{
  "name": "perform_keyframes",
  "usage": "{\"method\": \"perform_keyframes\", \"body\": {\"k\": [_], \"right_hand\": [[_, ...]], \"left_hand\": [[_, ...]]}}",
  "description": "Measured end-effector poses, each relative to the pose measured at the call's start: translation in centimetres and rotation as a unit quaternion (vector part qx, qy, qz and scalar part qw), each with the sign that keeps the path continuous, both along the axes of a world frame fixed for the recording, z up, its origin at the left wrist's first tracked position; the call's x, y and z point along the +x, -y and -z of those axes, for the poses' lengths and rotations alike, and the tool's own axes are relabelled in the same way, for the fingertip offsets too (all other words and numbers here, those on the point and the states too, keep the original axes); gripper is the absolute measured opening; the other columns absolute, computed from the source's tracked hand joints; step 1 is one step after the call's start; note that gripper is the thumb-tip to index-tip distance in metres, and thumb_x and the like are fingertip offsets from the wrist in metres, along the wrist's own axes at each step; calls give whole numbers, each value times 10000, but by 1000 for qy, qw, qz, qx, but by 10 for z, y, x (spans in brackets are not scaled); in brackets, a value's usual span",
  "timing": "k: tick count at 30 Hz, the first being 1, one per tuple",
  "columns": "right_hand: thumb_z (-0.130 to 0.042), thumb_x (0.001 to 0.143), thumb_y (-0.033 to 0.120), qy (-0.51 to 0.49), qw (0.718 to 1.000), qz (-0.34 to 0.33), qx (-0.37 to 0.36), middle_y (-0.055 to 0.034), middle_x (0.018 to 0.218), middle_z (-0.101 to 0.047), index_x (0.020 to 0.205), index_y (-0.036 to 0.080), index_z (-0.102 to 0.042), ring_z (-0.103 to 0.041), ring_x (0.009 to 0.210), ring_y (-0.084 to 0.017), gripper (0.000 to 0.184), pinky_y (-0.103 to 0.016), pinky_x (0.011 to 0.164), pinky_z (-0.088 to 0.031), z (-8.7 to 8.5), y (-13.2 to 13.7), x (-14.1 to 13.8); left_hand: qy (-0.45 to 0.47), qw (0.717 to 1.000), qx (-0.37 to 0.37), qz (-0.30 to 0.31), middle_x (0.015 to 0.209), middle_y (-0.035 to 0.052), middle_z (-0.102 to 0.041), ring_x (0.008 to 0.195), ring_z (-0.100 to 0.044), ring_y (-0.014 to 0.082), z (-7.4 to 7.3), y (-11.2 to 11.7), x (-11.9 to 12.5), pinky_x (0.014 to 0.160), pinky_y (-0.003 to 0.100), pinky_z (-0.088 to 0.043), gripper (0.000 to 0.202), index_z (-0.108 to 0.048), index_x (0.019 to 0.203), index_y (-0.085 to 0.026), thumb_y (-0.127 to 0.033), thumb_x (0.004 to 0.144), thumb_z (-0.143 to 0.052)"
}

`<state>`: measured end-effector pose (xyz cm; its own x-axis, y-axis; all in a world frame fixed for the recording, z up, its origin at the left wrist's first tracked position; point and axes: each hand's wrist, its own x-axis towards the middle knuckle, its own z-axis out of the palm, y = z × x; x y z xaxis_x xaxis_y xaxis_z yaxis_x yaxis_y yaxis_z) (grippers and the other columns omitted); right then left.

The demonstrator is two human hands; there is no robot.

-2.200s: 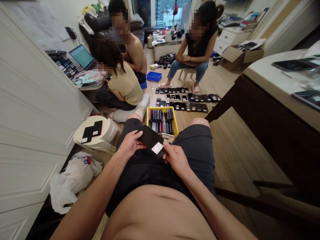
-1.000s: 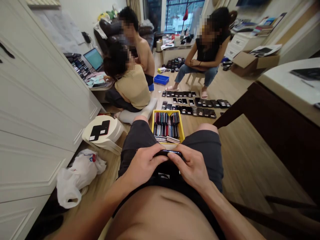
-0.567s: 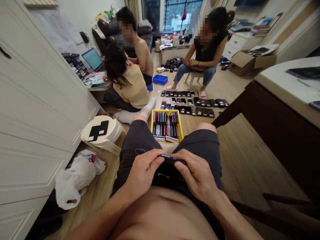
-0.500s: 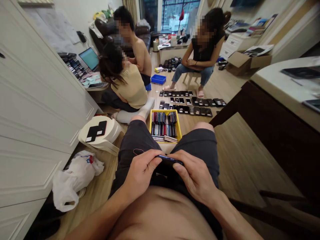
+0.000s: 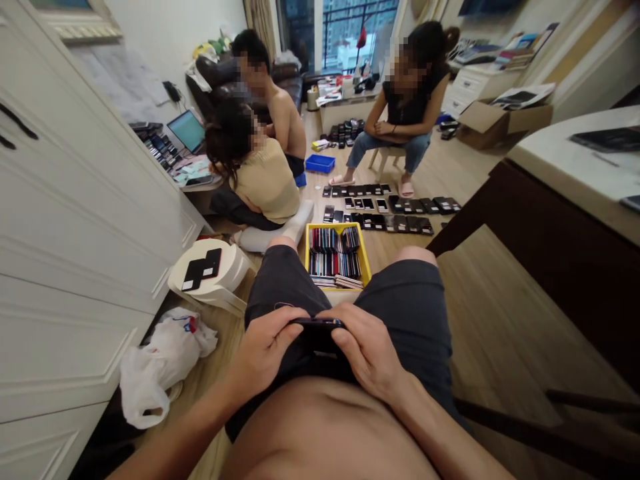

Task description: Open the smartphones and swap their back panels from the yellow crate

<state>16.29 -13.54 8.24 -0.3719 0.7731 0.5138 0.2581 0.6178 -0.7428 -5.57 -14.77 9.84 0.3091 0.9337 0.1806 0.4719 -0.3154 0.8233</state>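
Note:
A dark phone (image 5: 316, 328) is held edge-on over my lap, close to my belly. My left hand (image 5: 263, 350) grips its left end with curled fingers. My right hand (image 5: 367, 353) closes on its right end, thumb on top. Just past my knees a yellow crate (image 5: 363, 257) sits on the floor, packed with several phones standing on edge.
Rows of phones (image 5: 387, 207) lie on the wooden floor beyond the crate. A white stool (image 5: 225, 277) with two dark phones stands at left, a plastic bag (image 5: 160, 363) nearer. Three people sit at the back. A dark counter (image 5: 550, 267) bounds the right, white cabinets (image 5: 75, 253) the left.
The phone, first held flat and tilted showing a white label, has been turned edge-on and drawn closer to my body. Both hands stayed on it. The view shifted slightly.

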Motion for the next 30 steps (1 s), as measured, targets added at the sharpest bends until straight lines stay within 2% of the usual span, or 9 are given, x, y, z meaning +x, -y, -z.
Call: {"method": "perform_keyframes", "body": {"k": [5,8,10,14,19,23,25,27,30], "right_hand": [[-495,1052,224,46,999,-23,8,-64,965,-726,1161,201,-663,-680,866,-179,201,-285,792,-527,-9,-1,0],[-503,1052,230,77,996,-20,36,-71,946,-732,1139,185,-665,-683,845,-187,190,-291,767,-534,-11,1,-6],[-496,1053,230,96,994,-10,49,-75,927,-732,1108,169,-672,-681,819,-193,195,-296,747,-536,-12,3,-12],[-502,1049,226,133,991,13,31,-74,897,-726,1059,149,-694,-691,786,-196,207,-294,727,-537,-12,8,-19],[-559,1023,217,167,986,-12,-19,-63,974,-733,1137,161,-692,-705,854,-203,184,-288,758,-517,-17,10,-21],[-606,1002,240,234,968,-34,-90,-26,895,-722,974,194,-693,-679,742,-180,103,-276,649,-431,-24,10,-22],[-599,1006,266,264,959,-38,-96,-11,801,-697,858,194,-662,-642,660,-168,177,-283,596,-364,-24,10,-23],[-586,1008,272,273,959,-32,-70,-4,722,-663,774,194,-616,-606,609,-159,249,-293,574,-310,-20,11,-25],[-544,1011,265,233,972,-2,-13,-4,653,-622,709,194,-558,-555,561,-145,310,-303,566,-276,-9,11,-30]], "left_hand": [[-61,997,13,47,1099,54,-758,1016,-705,185,-20,0,-16,917,266,-523,238,-695,1135,-237,-244,1027,-483],[-124,988,38,88,1197,84,-726,1115,-680,201,-37,-1,-12,986,301,-522,264,-656,1215,-216,-227,1027,-471],[-184,978,50,86,1181,92,-717,1085,-689,208,-43,-1,-7,955,323,-545,269,-649,1199,-191,-230,1040,-435],[-269,958,67,74,1094,61,-712,971,-710,190,-41,0,-3,853,307,-569,276,-652,1104,-187,-245,1065,-385],[-372,916,115,93,990,37,-702,821,-713,190,-35,1,-9,651,286,-531,249,-623,1061,-183,-284,1068,-396],[-411,885,169,139,863,15,-668,668,-656,179,-40,0,-12,527,288,-419,278,-598,956,-192,-300,1074,-372],[-394,889,176,156,824,7,-646,637,-621,163,-43,0,-13,528,282,-396,291,-585,909,-196,-274,1074,-358],[-352,905,180,157,775,5,-614,632,-591,153,-43,1,-12,550,271,-394,308,-567,860,-192,-249,1069,-349],[-264,938,191,117,743,8,-576,651,-560,149,-36,0,-12,598,259,-403,281,-560,856,-182,-218,1056,-366]]}}
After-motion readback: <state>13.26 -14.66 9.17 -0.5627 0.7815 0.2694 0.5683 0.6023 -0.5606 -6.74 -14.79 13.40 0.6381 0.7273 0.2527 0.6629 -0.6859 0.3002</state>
